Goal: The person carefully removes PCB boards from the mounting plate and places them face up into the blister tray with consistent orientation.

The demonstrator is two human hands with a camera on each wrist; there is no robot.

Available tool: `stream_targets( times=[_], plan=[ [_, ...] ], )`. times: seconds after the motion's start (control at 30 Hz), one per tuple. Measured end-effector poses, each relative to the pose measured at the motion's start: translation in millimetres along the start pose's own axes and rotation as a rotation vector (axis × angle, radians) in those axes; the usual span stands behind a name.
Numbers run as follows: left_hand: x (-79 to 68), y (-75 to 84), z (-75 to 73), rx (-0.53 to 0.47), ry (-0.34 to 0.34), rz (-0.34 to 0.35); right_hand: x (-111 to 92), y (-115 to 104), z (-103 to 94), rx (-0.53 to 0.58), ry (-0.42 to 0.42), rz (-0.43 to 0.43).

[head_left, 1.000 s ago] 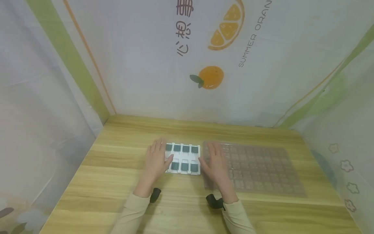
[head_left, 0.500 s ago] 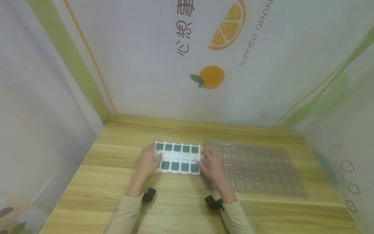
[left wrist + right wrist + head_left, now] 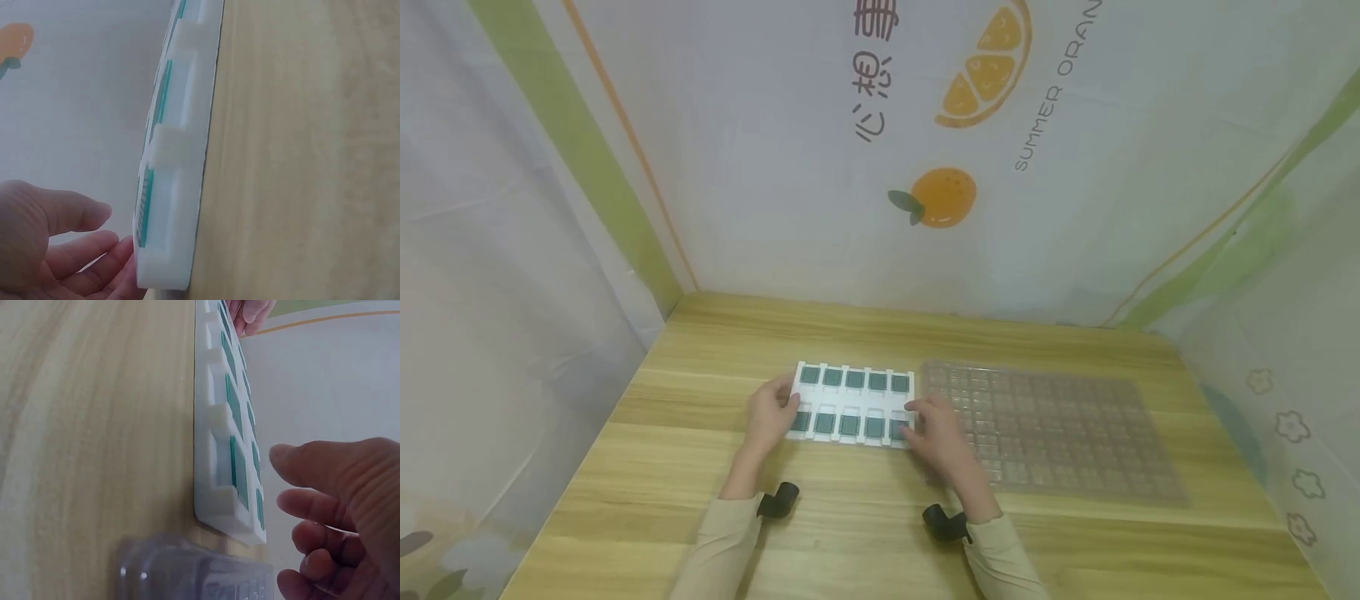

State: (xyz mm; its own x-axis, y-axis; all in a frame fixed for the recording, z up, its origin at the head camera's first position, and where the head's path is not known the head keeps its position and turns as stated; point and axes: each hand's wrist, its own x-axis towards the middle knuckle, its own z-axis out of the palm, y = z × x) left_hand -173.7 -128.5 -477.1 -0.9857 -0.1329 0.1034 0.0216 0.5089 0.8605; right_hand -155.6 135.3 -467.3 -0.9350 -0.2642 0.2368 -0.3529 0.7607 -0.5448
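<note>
A white tray lies flat on the wooden table, with two rows of thin dark-green square pieces in its slots. My left hand is at the tray's left end. In the left wrist view, its fingertips meet the tray's end, and the thumb stands apart. At the opposite end, my right hand hovers by the last squares. Its fingers are loosely bent with nothing between them, and the thumb points toward the tray in the right wrist view.
A large clear plastic tray with many small compartments lies right of the white one, its near end close to it and partly under my right forearm. A fabric curtain with orange prints rises behind the table.
My left hand has slid left from over the tray to its left end, uncovering more green squares. My right hand has shifted slightly left, its fingers bending from straight. The white tray stays put.
</note>
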Motion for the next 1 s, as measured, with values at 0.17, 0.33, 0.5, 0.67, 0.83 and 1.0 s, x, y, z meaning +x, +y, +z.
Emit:
stream_targets(
  times=[0.17, 0.33, 0.5, 0.67, 0.83, 1.0],
  plan=[
    [3.3, -3.7, 0.6, -0.01, 0.007, -0.044, -0.6, -1.2, 0.6, -0.031, -0.052, 0.022],
    [6.9, -5.3, 1.1, 0.005, 0.006, -0.088, -1.7, -1.1, 1.8, -0.039, -0.095, 0.023],
    [8.4, -7.3, 2.1, 0.012, 0.014, -0.113, -2.4, 0.3, 3.4, -0.041, -0.116, -0.003],
    [8.7, -7.6, 2.2, 0.005, 0.027, -0.106, -2.8, 1.9, 3.6, -0.045, -0.111, -0.018],
    [9.6, -8.3, 1.7, 0.005, 0.028, -0.089, -2.4, 2.5, 4.7, -0.062, -0.108, -0.028],
    [10.0, -8.9, 1.2, 0.015, 0.023, -0.088, -1.4, 2.0, 5.3, -0.074, -0.109, -0.037]
  ],
)
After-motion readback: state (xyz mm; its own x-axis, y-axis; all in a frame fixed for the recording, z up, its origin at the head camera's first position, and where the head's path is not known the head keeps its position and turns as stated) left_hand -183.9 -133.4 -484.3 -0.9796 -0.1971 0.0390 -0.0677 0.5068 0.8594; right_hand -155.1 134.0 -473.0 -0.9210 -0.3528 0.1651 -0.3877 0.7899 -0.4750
